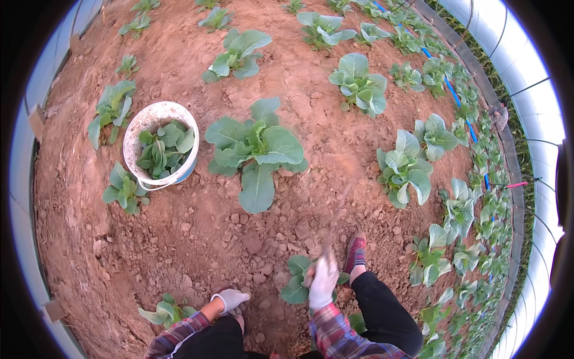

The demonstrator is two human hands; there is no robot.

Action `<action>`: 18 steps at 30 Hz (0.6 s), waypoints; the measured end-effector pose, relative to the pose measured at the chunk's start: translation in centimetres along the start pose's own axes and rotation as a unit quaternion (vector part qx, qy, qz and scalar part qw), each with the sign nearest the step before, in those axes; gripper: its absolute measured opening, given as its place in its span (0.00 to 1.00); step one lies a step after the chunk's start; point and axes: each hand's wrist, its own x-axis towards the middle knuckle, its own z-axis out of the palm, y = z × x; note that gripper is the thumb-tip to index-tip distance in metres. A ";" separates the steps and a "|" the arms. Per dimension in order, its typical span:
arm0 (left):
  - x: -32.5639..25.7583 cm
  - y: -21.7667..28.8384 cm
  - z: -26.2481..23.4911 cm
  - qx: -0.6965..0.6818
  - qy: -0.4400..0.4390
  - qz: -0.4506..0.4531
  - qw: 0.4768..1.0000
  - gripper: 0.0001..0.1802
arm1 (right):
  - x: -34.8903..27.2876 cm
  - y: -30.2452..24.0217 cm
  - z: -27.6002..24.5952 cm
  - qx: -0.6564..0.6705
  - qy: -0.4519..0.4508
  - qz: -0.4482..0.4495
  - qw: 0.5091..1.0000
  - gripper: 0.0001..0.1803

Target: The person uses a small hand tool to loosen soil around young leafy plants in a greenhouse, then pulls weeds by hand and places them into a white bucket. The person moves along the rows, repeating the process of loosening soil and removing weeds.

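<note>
My right hand (323, 280), in a pale glove, is closed around the handle of a long thin tool (336, 218). The tool points away from me over the soil, and motion smears its far end, so its kind cannot be told. Just under that hand, the leaves of a small cabbage-like plant (294, 288) spread out. My left hand (231, 300), gloved too, hangs beside my left knee with its fingers drawn together and nothing visible in them. Another small leafy plant (167, 312) grows to its left.
A white bucket (133, 139) holding picked leaves stands at left, beside a large leafy plant (258, 143). More plants (403, 167) grow in rows at right, along a blue hose (452, 93). Clods of soil (185, 226) lie around. My red shoe (356, 251) is near the tool.
</note>
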 end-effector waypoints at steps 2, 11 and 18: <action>0.0 -0.3 0.0 -0.001 0.009 -0.008 1.000 0.26 | 5.5 -0.4 -0.1 -0.047 0.069 -0.056 0.995 0.27; -2.4 4.2 -1.0 0.355 -0.032 0.184 0.916 0.27 | 30.1 7.1 -6.7 -0.346 -0.011 -0.142 0.927 0.22; -9.7 13.4 -7.5 0.333 0.036 0.132 0.933 0.25 | 22.7 2.9 -13.2 -0.366 -0.196 -0.058 0.908 0.21</action>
